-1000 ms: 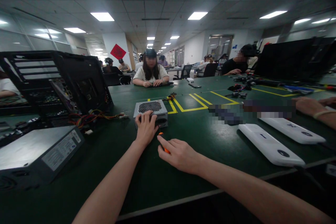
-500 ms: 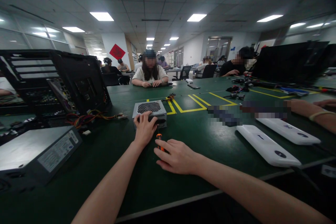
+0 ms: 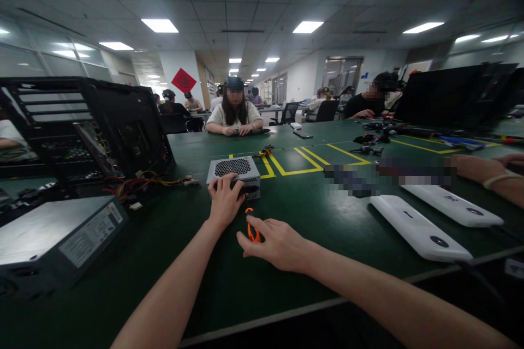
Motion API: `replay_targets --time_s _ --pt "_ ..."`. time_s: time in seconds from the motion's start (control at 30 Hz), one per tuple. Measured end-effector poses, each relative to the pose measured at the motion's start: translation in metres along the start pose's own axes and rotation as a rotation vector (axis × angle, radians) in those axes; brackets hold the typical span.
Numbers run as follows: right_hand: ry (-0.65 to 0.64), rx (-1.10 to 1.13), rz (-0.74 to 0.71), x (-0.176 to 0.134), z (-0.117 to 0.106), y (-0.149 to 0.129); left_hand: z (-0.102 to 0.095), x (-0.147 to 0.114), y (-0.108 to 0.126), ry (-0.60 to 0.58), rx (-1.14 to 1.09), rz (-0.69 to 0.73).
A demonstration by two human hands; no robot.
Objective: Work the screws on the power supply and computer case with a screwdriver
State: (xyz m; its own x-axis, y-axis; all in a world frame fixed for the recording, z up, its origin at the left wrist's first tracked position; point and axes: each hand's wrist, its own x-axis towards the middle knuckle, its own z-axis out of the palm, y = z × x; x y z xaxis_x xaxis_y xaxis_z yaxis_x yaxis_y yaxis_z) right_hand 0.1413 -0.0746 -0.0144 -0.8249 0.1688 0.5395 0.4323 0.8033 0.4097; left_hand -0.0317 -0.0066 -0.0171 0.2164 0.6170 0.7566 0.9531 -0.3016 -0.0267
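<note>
A power supply (image 3: pixel 248 172) is sitting on the green table (image 3: pixel 229 294) with its pierced grille facing up; it is lying directly under the fingers of the left hand (image 3: pixel 225 196), which is holding it across the near edge, fingers bending over the top; the right hand (image 3: pixel 278 242) is staying nearer the wearer, loosely holding an orange and black screwdriver (image 3: pixel 254 233) by the handle, the index finger curling over it and the thumb standing a little apart; the thin shaft is pointing toward the near face, its tip being too small to place; a larger unit (image 3: pixel 53 226) is resting at the left, bearing a white label (image 3: pixel 93 233) with a barcode and print too small to read; two white devices (image 3: pixel 420 227) are lying at the right, each showing a dark mark and a round dark spot, neither giving readable words; a red diamond sign (image 3: pixel 184 80) is hanging on the pillar behind, its dark characters blurring; a black case (image 3: pixel 141 114) is standing beyond the larger unit, coloured cables (image 3: pixel 153 179) trailing beside it; another person (image 3: pixel 219 115) is sitting opposite.
</note>
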Motion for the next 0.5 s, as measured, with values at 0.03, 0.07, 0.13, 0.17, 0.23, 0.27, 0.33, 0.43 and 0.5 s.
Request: replay_targets --time_s 0.03,0.07,0.13,0.17,0.23,0.27,0.33,0.43,0.5 --pt "-0.012 -0.01 -0.007 0.0007 -0.0007 -0.0008 -0.0001 0.0001 -0.0001 -0.001 0.001 -0.002" --pt "-0.021 -0.02 -0.007 0.0012 -0.0014 -0.0014 -0.0001 0.0001 -0.0002 -0.002 0.001 -0.004" --pt "-0.033 -0.043 -0.003 0.0017 -0.0028 -0.0019 0.0001 0.0 -0.0006 -0.003 0.003 -0.004" --pt "-0.04 -0.061 -0.003 0.0016 -0.0035 -0.0018 0.0003 -0.0001 -0.0007 -0.004 0.003 -0.003" --pt "-0.052 -0.107 0.002 0.001 -0.005 -0.0009 0.0006 -0.0003 -0.0008 -0.004 0.003 -0.001" --pt "-0.058 -0.128 0.008 0.0008 -0.0059 -0.0005 0.0008 -0.0004 -0.0008 -0.004 0.003 -0.002" --pt "-0.078 -0.15 0.026 0.001 -0.0074 -0.0004 0.0008 -0.0006 -0.0006 -0.004 0.003 -0.004" --pt "-0.109 -0.129 0.044 0.0033 -0.0079 -0.0025 0.0006 -0.0005 -0.0003 -0.003 -0.008 -0.008" --pt "-0.112 -0.125 0.062 0.0048 -0.0064 -0.0043 0.0005 -0.0003 -0.0004 -0.003 -0.014 -0.008"
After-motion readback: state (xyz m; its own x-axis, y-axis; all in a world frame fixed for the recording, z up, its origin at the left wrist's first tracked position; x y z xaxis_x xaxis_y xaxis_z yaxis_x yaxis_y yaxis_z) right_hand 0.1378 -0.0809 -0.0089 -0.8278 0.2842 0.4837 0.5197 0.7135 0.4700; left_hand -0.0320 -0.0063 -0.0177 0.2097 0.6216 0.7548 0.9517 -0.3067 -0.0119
